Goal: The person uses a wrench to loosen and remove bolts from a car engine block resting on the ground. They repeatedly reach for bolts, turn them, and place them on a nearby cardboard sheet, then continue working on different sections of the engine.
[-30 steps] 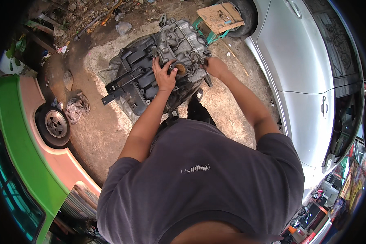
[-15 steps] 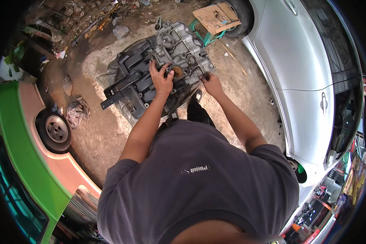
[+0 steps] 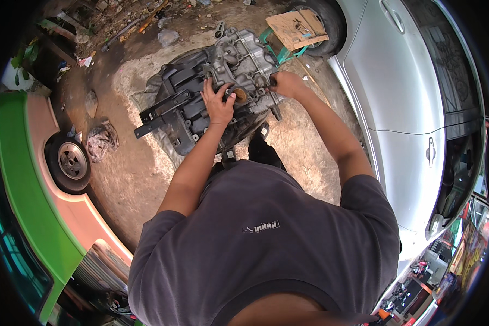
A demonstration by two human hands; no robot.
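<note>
An engine (image 3: 246,48) of grey cast metal, with black plastic parts (image 3: 187,111) on its left side, lies on the ground in front of me. My left hand (image 3: 219,103) rests on it, fingers spread, the thumb beside a round opening (image 3: 239,96) with a brownish inside. At the engine's right edge my right hand (image 3: 288,85) is closed, fingertips curled against the metal. Whatever those fingers pinch is too small and dark to make out.
Beyond the engine stands a green stool (image 3: 280,52) topped with a brown board (image 3: 297,30) carrying small parts. A silver car (image 3: 402,92) lines the right side, a green and pink vehicle (image 3: 27,179) the left. A crumpled plastic bag (image 3: 102,141) lies by its wheel.
My right hand has moved up and away from me along the engine's right edge. The left hand keeps its place on the engine. The whole view has shifted slightly.
</note>
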